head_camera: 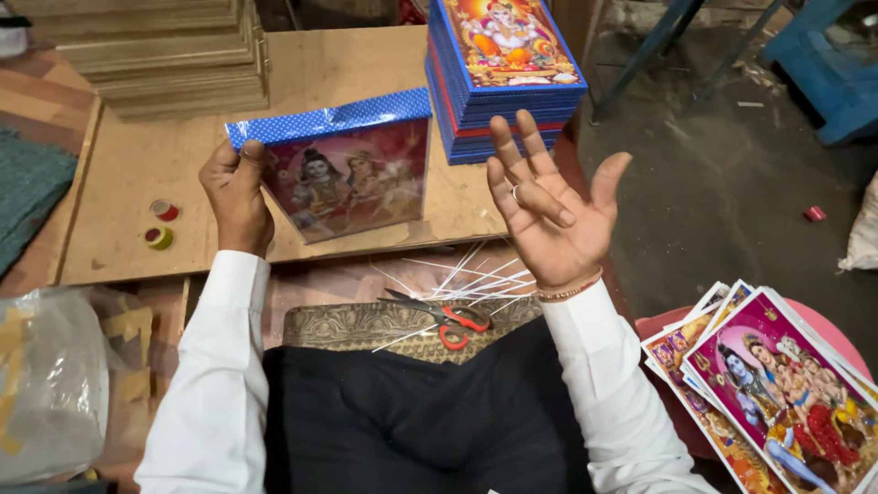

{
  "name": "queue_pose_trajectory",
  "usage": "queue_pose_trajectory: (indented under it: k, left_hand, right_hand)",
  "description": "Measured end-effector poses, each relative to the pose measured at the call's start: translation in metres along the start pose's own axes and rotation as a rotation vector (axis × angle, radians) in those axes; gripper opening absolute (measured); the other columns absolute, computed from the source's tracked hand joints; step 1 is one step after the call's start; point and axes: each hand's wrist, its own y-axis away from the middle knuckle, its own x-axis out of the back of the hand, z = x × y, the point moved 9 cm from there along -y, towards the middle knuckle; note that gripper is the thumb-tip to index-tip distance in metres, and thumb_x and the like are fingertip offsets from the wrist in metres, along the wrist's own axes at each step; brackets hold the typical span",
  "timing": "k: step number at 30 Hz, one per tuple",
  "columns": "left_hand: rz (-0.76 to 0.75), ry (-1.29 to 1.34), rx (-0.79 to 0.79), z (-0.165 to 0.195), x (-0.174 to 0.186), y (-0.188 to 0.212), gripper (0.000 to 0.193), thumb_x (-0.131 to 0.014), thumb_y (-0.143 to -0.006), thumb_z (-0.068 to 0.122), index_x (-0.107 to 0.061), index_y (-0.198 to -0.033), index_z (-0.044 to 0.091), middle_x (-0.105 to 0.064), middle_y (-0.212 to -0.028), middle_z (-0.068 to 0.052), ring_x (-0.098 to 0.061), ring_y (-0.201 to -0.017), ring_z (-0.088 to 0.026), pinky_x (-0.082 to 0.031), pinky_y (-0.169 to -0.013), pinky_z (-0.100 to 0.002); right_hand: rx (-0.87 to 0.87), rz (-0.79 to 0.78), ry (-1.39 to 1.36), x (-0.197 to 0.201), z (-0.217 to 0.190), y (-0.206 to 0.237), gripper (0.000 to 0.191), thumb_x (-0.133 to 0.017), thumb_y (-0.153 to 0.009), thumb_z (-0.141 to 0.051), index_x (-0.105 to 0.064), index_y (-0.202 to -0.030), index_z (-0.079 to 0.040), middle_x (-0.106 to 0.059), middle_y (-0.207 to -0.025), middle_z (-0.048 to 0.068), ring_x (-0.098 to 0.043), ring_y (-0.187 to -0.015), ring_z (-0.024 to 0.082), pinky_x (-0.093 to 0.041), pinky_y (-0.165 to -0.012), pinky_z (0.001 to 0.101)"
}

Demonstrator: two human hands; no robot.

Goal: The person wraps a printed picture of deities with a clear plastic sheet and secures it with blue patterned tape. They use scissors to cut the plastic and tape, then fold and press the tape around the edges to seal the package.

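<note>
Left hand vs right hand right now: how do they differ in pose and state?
The left hand is closed, gripping the left edge of a picture panel with a blue dotted top border; the right hand is open, palm up, fingers spread, holding nothing. The left hand shows its back to the camera; the right hand shows its palm. The right hand wears a ring and a wrist bracelet; none is visible on the left hand. Both come out of white sleeves.
</note>
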Motion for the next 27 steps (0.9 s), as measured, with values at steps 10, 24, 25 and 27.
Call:
queue_pose_trajectory:
  k: [10, 24, 25, 27]
  left_hand:
    - [-0.075, 0.028, 0.123, 0.008, 0.011, -0.001, 0.030, -0.071, -0.105, 0.033, -0.070, -0.100, 0.004, -0.066, -0.087, 0.003, -0.057, -0.079, -0.007, -0.046, -0.074, -0.024]
    - [-0.109, -0.161, 0.119, 0.067, 0.005, -0.004, 0.035, -0.070, -0.099, 0.029, -0.067, -0.121, 0.002, -0.069, -0.113, -0.005, -0.062, -0.104, -0.012, -0.049, -0.093, -0.027]
    - [-0.136, -0.275, 0.104, 0.077, -0.004, -0.010, 0.042, -0.072, -0.096, 0.033, -0.066, -0.124, 0.003, -0.069, -0.117, -0.007, -0.063, -0.108, -0.015, -0.051, -0.095, -0.029]
    - [-0.223, -0.504, 0.062, 0.091, -0.032, -0.023, 0.051, -0.076, -0.090, 0.041, -0.068, -0.123, 0.003, -0.070, -0.123, -0.011, -0.065, -0.115, -0.022, -0.052, -0.097, -0.034]
  right_hand:
    - [0.210, 0.340, 0.926, 0.046, -0.021, -0.023, 0.074, -0.072, -0.091, -0.045, -0.052, -0.139, 0.008, -0.063, -0.129, 0.019, -0.069, -0.092, 0.017, -0.050, -0.100, 0.0384]
    - [0.029, 0.331, 1.494, 0.090, 0.007, -0.115, 0.029, -0.084, -0.088, -0.021, -0.067, -0.069, -0.008, -0.054, -0.060, -0.005, -0.048, -0.050, 0.005, -0.038, -0.048, 0.0226]
    - [0.053, 0.338, 1.496, 0.091, 0.006, -0.114, 0.031, -0.084, -0.089, -0.021, -0.065, -0.067, -0.009, -0.053, -0.058, -0.005, -0.047, -0.049, 0.004, -0.038, -0.048, 0.0227]
    - [0.071, 0.343, 1.514, 0.093, 0.007, -0.112, 0.027, -0.083, -0.088, -0.019, -0.067, -0.068, -0.008, -0.055, -0.058, -0.005, -0.049, -0.049, 0.005, -0.039, -0.048, 0.0225]
